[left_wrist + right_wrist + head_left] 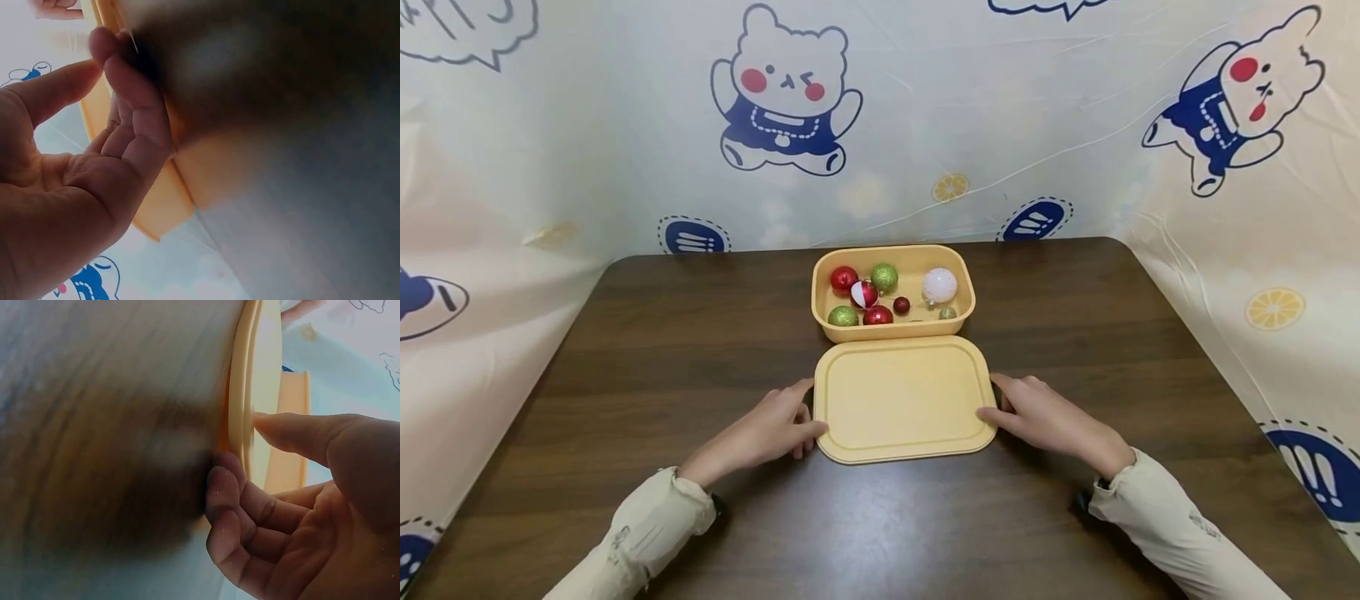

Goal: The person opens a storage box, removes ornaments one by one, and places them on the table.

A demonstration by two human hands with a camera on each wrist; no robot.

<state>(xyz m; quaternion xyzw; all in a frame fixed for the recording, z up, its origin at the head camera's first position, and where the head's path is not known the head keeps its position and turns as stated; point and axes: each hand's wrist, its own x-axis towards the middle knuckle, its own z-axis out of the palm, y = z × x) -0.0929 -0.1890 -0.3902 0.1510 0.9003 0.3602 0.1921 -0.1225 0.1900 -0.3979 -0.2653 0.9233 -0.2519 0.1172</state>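
Note:
A yellow rounded rectangular lid (pixel 904 398) lies in front of me, low over the dark table. My left hand (pixel 777 422) holds its left edge, thumb at the rim and index finger along the side. At the opposite end my right hand (pixel 1047 414) pinches the lid; in the right wrist view the thumb (pixel 287 430) presses on its face while the other fingers curl at the underside. Just beyond the lid stands a yellow box (pixel 895 332) with red, green and white ball ornaments inside, among them a white ball (pixel 939 285) and a green ball (pixel 883 277).
The dark wooden table (pixel 662 350) reaches back to a pale curtain (pixel 925 100) printed with cartoon bears, which also hangs along both sides. The lid's far edge lies right at the box's near wall.

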